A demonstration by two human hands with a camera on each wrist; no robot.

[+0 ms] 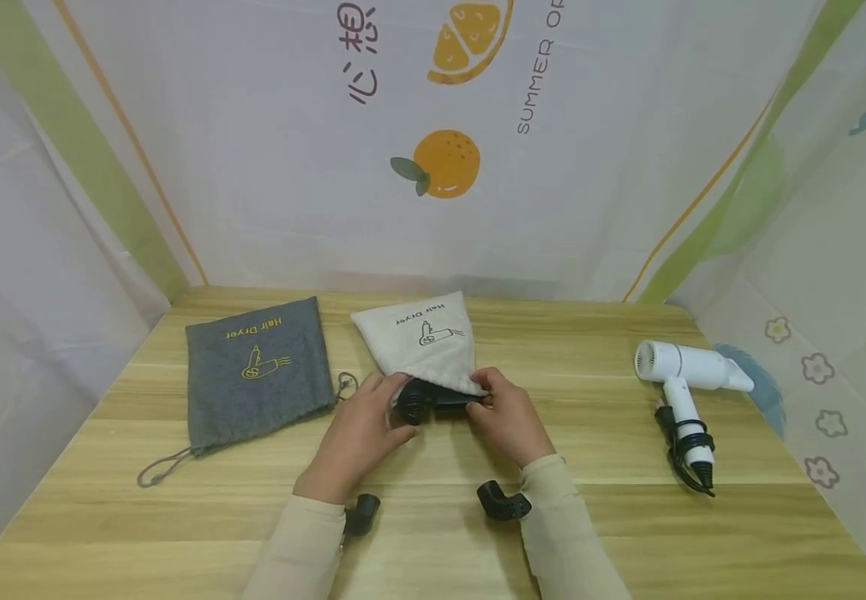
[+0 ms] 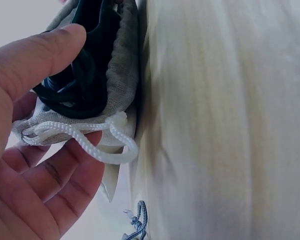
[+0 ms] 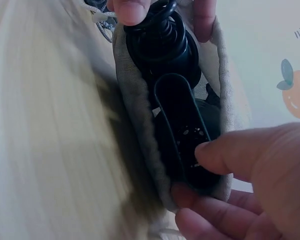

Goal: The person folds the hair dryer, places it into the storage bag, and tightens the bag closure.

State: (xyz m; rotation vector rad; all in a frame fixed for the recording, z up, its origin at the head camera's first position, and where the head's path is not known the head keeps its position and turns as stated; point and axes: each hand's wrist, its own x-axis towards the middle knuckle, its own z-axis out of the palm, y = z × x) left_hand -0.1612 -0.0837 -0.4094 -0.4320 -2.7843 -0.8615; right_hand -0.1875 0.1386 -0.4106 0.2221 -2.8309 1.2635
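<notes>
A light grey drawstring bag (image 1: 421, 337) printed "Hair Dryer" lies mid-table, its mouth towards me. Inside that mouth is a black hair dryer (image 3: 165, 50), with a coiled cord (image 2: 82, 100) at one end and a long flat nozzle (image 3: 177, 105) beside it; the bag hides the rest. My left hand (image 1: 361, 429) grips the left side of the mouth, its thumb over the cord and fingers behind the cloth. At the right side, my right hand (image 1: 508, 417) pinches the rim, with the thumb against the nozzle. A white drawcord (image 2: 97, 145) loops below my left fingers.
To the left lies a dark grey drawstring bag (image 1: 260, 379) with yellow print. A white hair dryer (image 1: 683, 367) rests at the right, its black cord (image 1: 676, 446) wrapped around the handle. Printed curtains (image 1: 553, 233) stand behind the wooden table (image 1: 433, 517).
</notes>
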